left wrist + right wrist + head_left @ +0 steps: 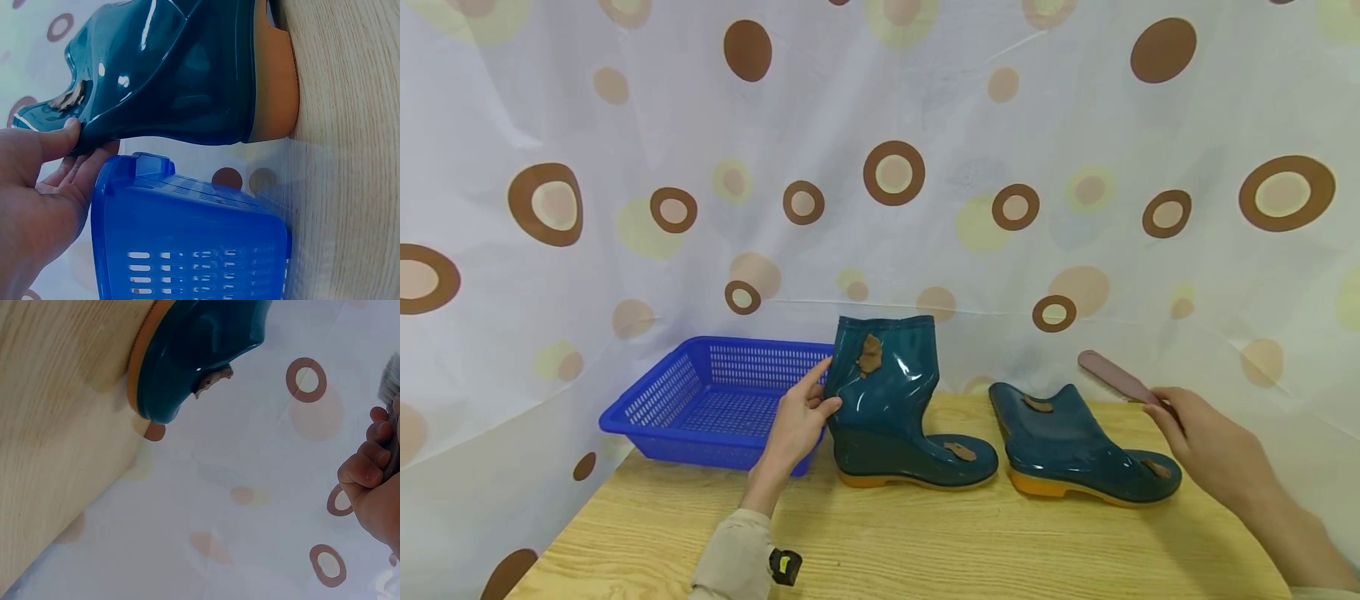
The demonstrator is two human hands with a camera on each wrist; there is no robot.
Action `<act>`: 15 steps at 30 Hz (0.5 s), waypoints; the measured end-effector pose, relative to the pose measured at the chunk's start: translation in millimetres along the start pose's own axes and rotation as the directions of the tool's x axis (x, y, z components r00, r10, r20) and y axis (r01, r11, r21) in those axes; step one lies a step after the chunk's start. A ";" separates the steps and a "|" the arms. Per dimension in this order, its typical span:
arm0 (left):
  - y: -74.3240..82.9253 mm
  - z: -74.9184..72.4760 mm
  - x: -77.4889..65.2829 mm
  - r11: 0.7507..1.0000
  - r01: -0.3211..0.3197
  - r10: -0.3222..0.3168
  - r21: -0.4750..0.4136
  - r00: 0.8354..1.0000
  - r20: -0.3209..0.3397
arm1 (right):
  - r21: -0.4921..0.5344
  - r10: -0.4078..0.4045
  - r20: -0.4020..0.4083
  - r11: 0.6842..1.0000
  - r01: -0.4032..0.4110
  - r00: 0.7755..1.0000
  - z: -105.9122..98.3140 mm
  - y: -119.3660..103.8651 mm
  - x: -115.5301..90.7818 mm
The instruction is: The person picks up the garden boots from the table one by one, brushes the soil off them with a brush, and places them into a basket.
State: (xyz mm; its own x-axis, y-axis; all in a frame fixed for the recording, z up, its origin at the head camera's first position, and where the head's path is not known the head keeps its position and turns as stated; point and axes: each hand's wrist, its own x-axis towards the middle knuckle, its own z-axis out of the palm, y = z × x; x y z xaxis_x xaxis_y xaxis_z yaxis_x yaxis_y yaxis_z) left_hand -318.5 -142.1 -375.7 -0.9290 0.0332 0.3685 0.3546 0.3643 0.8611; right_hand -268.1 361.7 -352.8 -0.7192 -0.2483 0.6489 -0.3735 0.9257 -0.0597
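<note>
A dark green rain boot (883, 408) with an orange sole stands upright on the wooden table. Brown mud-like patches (870, 354) stick to its shaft and toe. My left hand (796, 421) holds the back of the shaft, thumb on the near side and fingers behind, as the left wrist view shows. To the right stands the other green boot (1060, 446), its shaft slumped back, with similar brown patches on shaft and toe. Above that boot's toe, my right hand (1213, 450) grips a brush (1116, 377) by its handle. Pale bristles (390, 381) show in the right wrist view.
A blue slotted plastic basket (662, 450) sits at the left, close beside the first boot. Behind everything hangs a white curtain (925, 100) with brown and beige dots. The wooden table (910, 550) runs toward me in front of the boots.
</note>
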 end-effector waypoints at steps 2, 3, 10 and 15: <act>0.6 -0.5 -0.6 1.000 0.003 -0.003 -0.003 1.000 0.002 | -0.001 -0.013 -0.012 1.000 0.013 1.000 -0.2 -4.2 1.4; 0.9 -0.8 -0.9 1.000 0.003 -0.003 -0.003 1.000 0.003 | 0.000 -0.019 -0.014 1.000 0.019 1.000 -0.2 -6.4 2.1; 1.3 -2.7 -2.6 1.000 0.003 -0.003 0.010 1.000 0.010 | -0.013 -0.064 -0.032 0.998 0.063 0.997 -1.6 -24.2 8.9; 2.0 -3.8 -3.5 1.000 0.002 -0.002 0.010 1.000 0.018 | -0.008 -0.079 -0.014 0.997 0.079 0.997 -3.2 -35.5 14.9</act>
State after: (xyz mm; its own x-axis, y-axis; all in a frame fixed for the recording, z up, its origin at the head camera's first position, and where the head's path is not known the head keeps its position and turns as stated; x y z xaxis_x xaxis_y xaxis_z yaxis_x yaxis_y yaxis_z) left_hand -314.1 -145.0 -373.9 -0.9316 0.0486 0.3601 0.3514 0.3733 0.8586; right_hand -263.7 326.0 -338.6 -0.6793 -0.3169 0.6619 -0.4248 0.9053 -0.0024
